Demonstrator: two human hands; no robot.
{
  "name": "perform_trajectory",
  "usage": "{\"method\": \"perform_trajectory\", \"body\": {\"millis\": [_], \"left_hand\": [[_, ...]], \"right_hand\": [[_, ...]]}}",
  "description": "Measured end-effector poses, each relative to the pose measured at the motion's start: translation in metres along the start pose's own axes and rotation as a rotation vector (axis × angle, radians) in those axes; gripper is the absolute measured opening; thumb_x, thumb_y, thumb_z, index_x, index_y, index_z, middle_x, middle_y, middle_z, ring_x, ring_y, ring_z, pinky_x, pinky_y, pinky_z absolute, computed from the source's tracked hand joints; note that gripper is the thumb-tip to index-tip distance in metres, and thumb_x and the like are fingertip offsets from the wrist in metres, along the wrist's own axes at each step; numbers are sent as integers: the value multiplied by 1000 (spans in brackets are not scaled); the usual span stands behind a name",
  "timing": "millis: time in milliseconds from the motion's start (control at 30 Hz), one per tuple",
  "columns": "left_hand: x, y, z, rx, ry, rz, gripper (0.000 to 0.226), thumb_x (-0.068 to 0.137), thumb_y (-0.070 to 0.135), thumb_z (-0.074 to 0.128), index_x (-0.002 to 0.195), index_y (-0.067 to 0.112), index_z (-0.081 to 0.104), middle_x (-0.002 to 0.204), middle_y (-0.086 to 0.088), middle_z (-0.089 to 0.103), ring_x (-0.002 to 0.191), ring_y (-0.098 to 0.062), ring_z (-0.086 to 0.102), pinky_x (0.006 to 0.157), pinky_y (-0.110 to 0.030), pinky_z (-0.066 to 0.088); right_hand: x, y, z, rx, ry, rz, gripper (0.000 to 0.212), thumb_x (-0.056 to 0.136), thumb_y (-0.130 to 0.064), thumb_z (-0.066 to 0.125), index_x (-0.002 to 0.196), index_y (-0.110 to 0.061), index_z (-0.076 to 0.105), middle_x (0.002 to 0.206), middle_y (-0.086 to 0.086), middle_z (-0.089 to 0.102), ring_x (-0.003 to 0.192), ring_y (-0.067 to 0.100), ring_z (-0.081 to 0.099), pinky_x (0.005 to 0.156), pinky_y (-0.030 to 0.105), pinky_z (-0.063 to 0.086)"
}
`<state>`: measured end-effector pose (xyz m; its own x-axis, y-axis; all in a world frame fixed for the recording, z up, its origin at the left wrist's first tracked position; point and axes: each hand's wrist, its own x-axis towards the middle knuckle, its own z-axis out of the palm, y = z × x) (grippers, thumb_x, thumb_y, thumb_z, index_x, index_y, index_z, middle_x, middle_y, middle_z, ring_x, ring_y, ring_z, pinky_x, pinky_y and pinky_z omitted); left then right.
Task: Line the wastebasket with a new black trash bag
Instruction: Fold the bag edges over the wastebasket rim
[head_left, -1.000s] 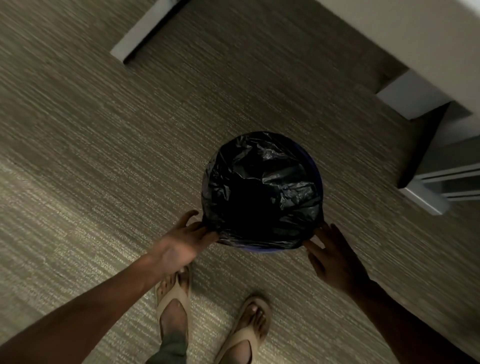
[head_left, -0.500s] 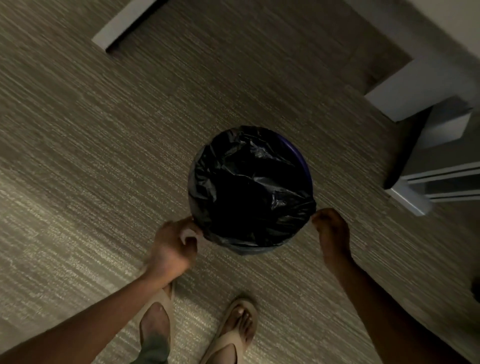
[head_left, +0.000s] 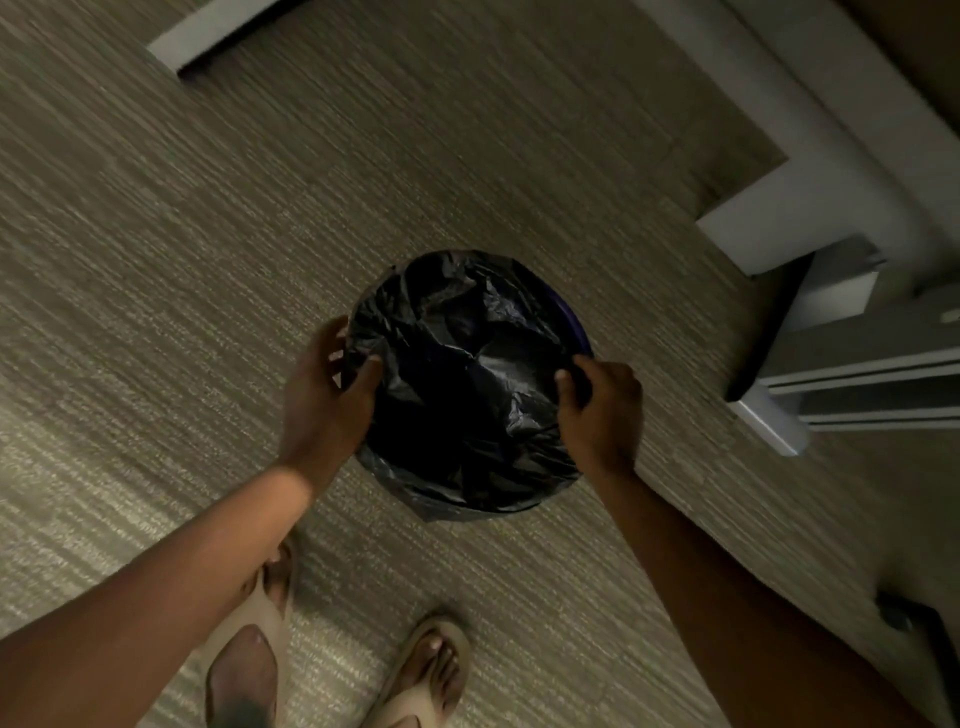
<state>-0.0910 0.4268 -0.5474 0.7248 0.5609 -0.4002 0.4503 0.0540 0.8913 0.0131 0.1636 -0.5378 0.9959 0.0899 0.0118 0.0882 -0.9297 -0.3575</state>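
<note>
Head view: wastebasket (head_left: 581, 325) stands on carpet at frame centre, black trash bag (head_left: 467, 384) draped over it. Left hand (head_left: 324, 395) and right hand (head_left: 602, 410) each pinch bag film at opposite rim edges. Thin, slippery, tearable; grip the folded hem.

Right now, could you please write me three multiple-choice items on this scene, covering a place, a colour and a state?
1. Where does the wastebasket stand?
A. on a carpeted floor
B. on a desk
C. on a chair

2. What colour is the trash bag?
A. white
B. black
C. green

3. What are the left hand and right hand doing?
A. resting at the person's sides
B. holding a broom
C. gripping the bag at opposite sides of the rim

Answers: 1 A, carpet surrounds it; 2 B, glossy black plastic; 3 C, fingers curl over the bag's edge.
</note>
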Motion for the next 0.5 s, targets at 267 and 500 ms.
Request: {"method": "perform_trajectory", "body": {"millis": [267, 500], "left_hand": [[-4, -1, -7, 138, -54, 67, 51, 97, 18, 64, 146, 31, 53, 133, 4, 63, 117, -16, 61, 94, -41, 55], [-3, -4, -7, 144, -28, 89, 49, 97, 23, 64, 144, 33, 54, 134, 2, 64, 117, -18, 64, 97, -49, 58]], "right_hand": [[28, -6, -11, 186, 77, 164, 10, 94, -15, 62, 97, -9, 69, 90, 12, 75, 76, 26, 66, 64, 27, 41], [31, -2, -2, -209, -134, -61, 28, 93, -39, 65, 108, -16, 71, 106, 11, 66, 99, 31, 62, 73, 35, 48]]}}
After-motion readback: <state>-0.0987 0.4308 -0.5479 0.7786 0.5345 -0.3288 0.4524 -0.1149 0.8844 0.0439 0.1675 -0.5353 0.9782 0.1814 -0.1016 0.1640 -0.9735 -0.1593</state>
